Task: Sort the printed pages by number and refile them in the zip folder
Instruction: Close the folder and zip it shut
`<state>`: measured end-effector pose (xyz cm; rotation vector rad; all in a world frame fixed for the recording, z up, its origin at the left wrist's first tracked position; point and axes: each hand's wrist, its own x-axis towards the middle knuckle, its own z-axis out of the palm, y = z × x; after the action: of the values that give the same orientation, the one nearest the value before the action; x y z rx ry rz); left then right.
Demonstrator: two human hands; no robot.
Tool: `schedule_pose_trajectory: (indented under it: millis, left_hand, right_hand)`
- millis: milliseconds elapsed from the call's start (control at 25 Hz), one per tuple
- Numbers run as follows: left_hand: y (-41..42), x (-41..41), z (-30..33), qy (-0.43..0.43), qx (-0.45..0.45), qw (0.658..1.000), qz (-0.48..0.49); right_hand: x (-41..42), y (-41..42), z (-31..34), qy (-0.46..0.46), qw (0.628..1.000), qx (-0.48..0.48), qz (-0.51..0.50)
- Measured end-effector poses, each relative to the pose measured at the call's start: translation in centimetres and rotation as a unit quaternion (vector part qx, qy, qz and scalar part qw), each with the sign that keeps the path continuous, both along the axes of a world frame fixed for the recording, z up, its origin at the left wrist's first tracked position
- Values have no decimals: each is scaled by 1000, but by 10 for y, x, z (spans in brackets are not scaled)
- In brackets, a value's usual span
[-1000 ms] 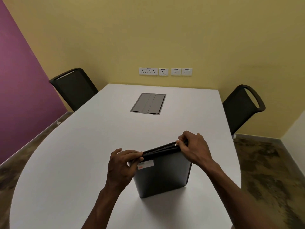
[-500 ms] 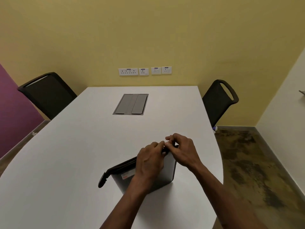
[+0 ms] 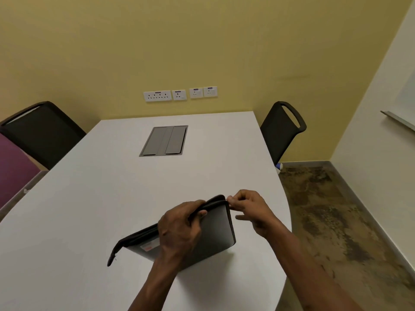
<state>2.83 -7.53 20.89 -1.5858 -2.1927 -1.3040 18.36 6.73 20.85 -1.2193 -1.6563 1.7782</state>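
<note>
1. The white, round-ended worktop [image 3: 89,209] fills most of the head view, running away toward a yellow wall.
2. Two black mesh-backed chairs stand at the worktop's far corners: one [image 3: 42,133] on the left, one [image 3: 280,129] on the right.
3. The grey zip folder with black fabric edging [image 3: 215,234] stands on its lower edge on the near part of the worktop, leaning slightly, its flat grey face toward the camera. A small red-and-white label [image 3: 149,246] sits on that face near the folder's left side, and the black edging hangs loose at the folder's lower-left corner.
4. A grey rectangular metal cable hatch [image 3: 164,140] is set flush in the worktop, well beyond the folder.
5. The left hand [image 3: 179,230] grips the folder's top edge – fingers [image 3: 199,204] curled over the black edging, thumb on the near face.
6. The right hand [image 3: 249,209] is at the folder's upper-right corner, fingertips pinched together there; what they pinch is too small to tell – it looks like the zip pull.
7. A row of white wall sockets [image 3: 179,94] sits on the yellow wall, above the worktop's far end.
</note>
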Motion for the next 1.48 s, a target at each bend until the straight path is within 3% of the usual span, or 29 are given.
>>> schedule_pose_trajectory:
  millis: [160,400,600,800,1280,1480]
  left_hand:
    - [-18,-6,4,-49,59,997,9]
    - [-48,-6,-7,-161,100,982,11]
    - [-51,15,-6,-167,97,981,12]
    - [-53,18,-8,-75,131,987,51]
    - [-59,20,-8,-99,131,985,54]
    - [-50,21,-3,-134,131,982,18]
  right_hand:
    - [-7,-9,24,-15,998,54,17]
    - [-20,-46,41,-42,976,214,-1]
    - [-39,-72,40,-46,955,292,10]
    - [-47,-86,31,-36,945,325,23]
    - [-31,-75,13,-77,955,285,20]
    - [-47,-91,36,-45,935,349,37]
